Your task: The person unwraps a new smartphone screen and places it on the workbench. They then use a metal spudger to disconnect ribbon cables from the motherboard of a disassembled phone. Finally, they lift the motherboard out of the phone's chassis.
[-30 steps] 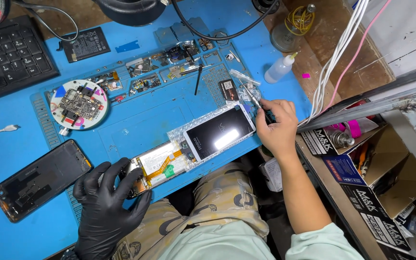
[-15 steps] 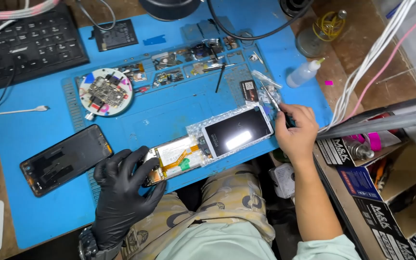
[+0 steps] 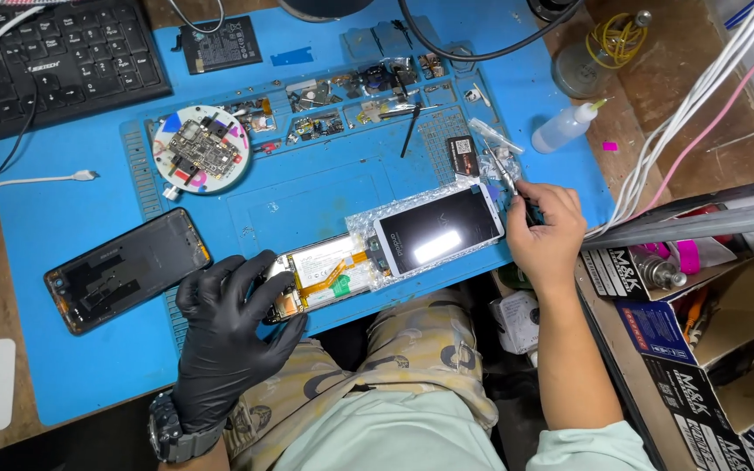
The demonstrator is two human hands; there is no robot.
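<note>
Bright overhead light glares off the phone screen [image 3: 438, 231].

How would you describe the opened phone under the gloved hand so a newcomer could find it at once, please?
Start at the blue work mat and go to its near edge. There the black-gloved left hand presses on the opened phone. Unlike the glossy screen panel beside it, it shows bare insides with an orange ribbon.

Workbench, wooden top [image 3: 691, 96] — brown, scuffed, largely covered by a blue work mat [image 3: 71, 349] with moulded compartments along its far edge. Black keyboard [image 3: 45, 61] at the far left corner, partly on the mat. White cable bundle [image 3: 700, 113] runs diagonally across the right side. Open cardboard boxes [image 3: 700, 349] stand at the right edge — printed flaps, dim interior. Light even, from overhead.
</note>
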